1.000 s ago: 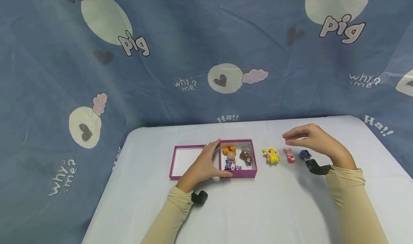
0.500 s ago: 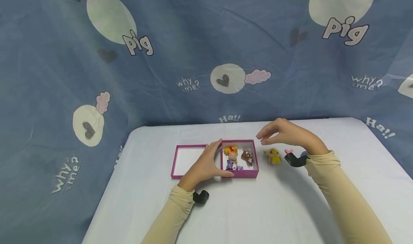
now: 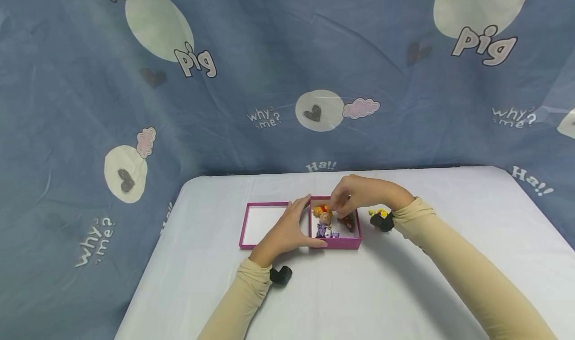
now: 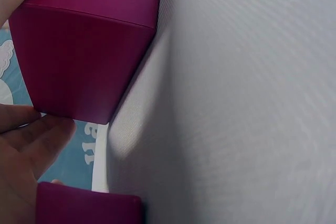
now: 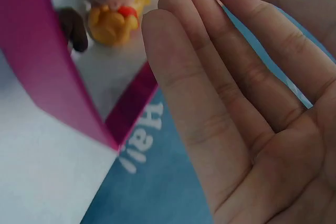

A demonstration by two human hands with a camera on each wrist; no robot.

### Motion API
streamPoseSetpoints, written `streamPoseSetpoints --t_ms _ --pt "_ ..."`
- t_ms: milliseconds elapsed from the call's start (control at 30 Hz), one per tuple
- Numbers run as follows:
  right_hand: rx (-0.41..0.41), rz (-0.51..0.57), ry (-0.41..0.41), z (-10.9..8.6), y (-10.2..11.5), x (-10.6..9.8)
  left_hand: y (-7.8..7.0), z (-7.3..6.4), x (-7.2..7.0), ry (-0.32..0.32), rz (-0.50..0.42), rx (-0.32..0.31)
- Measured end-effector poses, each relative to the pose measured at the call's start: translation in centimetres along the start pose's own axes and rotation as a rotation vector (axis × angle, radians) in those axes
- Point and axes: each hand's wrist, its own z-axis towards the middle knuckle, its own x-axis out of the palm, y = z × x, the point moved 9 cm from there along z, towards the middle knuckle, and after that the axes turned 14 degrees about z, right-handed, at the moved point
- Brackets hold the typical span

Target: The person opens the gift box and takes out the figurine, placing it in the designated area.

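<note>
My left hand (image 3: 285,235) holds the magenta box (image 3: 343,243) from its left side, thumb along the front wall and fingertips at the back corner. Inside lie a yellow bear figurine (image 3: 321,210) with a red top, a figurine in purple (image 3: 324,226) and a brown figurine (image 3: 348,222). Over the box's back right part hovers my right hand (image 3: 359,192), fingers bent downward and partly covering the brown figurine. In the right wrist view its fingers (image 5: 184,87) are extended side by side with nothing against them; the thumb is hidden there.
A shallow magenta-rimmed lid (image 3: 267,203) with a white inside lies left of the box. Right of it a yellow figurine (image 3: 381,213) shows partly behind the black wrist mount (image 3: 383,222). A blue printed cloth (image 3: 233,145) hangs behind the white table (image 3: 359,300).
My right hand has moved left from above the loose figurines to over the box. Its arm now covers the pink and blue figurines. My left hand keeps its hold on the box.
</note>
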Motion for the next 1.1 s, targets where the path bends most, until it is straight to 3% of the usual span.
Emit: streamPoseSetpoints --t_ms 300,467,700,1100 --pt "0.026 -0.012 0.093 2.5 0.4 2.3 -0.1 -0.1 0.0 0.003 -0.003 0.014" --pt "0.082 -0.105 0.105 3.3 -0.1 2.8 -0.3 0.0 -0.2 -0.014 -0.002 0.042" --pt "0.224 -0.128 0.117 4.1 -1.5 3.5 -0.2 0.1 -0.1 -0.014 -0.002 0.052" --pt "0.267 -0.224 0.125 5.3 -1.6 5.0 -0.3 0.1 -0.2 -0.025 -0.01 0.079"
